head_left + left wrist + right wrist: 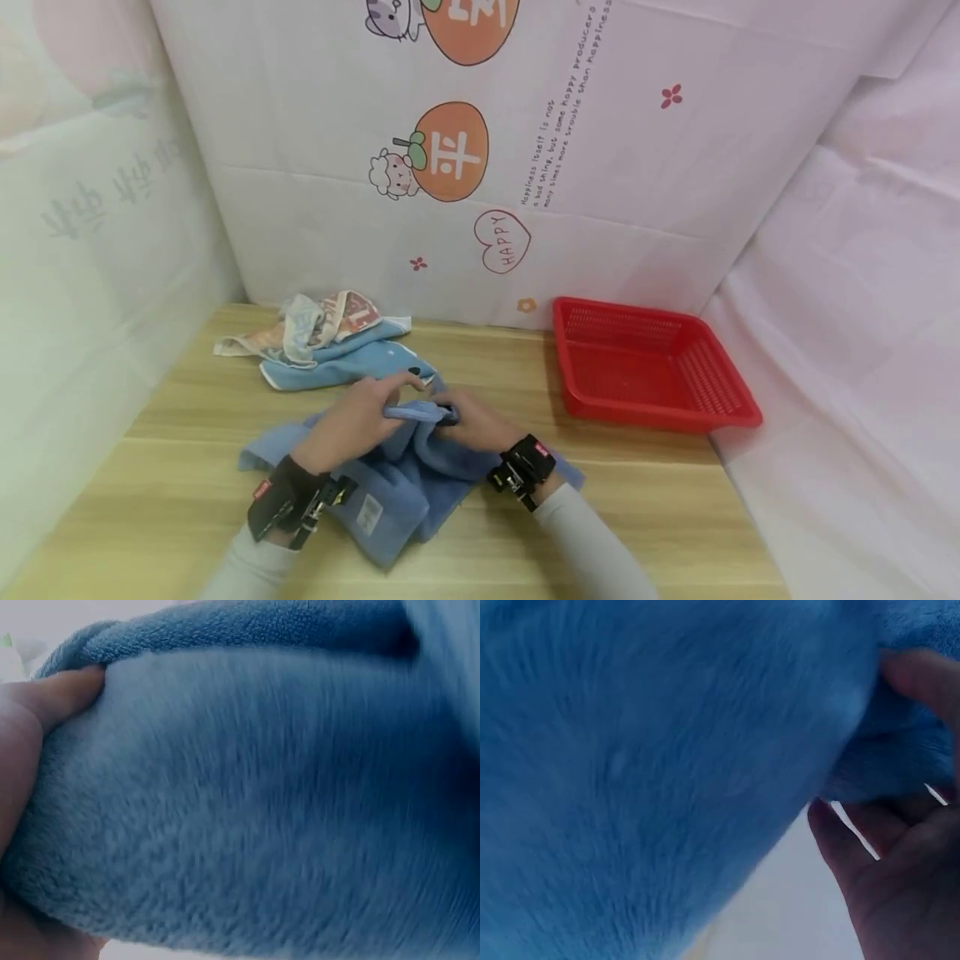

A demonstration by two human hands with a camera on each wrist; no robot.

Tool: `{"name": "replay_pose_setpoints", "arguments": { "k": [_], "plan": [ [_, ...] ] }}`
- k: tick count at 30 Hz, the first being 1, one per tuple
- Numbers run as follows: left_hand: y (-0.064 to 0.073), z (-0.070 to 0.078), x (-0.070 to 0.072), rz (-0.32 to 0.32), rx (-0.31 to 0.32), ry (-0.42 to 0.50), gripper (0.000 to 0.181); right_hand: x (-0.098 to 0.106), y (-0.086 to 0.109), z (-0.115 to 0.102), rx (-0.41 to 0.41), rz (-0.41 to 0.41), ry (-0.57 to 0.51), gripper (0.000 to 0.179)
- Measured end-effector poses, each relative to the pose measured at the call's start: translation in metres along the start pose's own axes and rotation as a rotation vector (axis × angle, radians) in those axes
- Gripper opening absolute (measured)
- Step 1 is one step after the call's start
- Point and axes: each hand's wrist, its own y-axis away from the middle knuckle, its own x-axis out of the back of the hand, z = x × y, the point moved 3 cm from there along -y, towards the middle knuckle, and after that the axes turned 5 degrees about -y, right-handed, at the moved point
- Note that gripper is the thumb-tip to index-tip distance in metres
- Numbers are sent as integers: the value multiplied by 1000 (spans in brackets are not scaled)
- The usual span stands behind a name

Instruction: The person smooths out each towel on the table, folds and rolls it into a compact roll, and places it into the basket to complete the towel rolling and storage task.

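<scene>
A blue plush towel (386,508) with a white label lies rumpled on the table, its upper part raised between both hands. My left hand (352,429) pinches a raised edge of it. In the left wrist view the towel (247,802) fills most of the picture, with the thumb (71,694) pressed on its fabric. My right hand (472,423) grips the towel close by, to the right. From the right wrist, the towel (667,772) hangs in front, and a fold sits between the thumb and fingers (922,679).
Behind the left hand lies a light blue cloth (352,367), with a crumpled white-and-orange patterned cloth (348,312) on top. At the back right stands a red plastic basket (637,412). White printed sheets (315,225) rise behind and beside the wooden table (622,521).
</scene>
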Motion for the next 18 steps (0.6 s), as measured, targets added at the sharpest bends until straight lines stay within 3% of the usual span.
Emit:
{"name": "replay_pose_setpoints", "arguments": {
  "k": [4, 7, 10, 18],
  "plan": [
    [8, -23, 18, 13, 80, -39, 41, 7, 1, 13, 1, 57, 5, 8],
    [15, -44, 33, -37, 127, -66, 40, 32, 11, 19, -7, 158, 68, 12],
    [21, -61, 46, -88, 132, -95, 32, 62, 18, 18, -37, 198, 110, 23],
    [45, -110, 70, 2, 110, -201, 18, 132, 31, 9, -73, 284, 270, 32]
  ]
}}
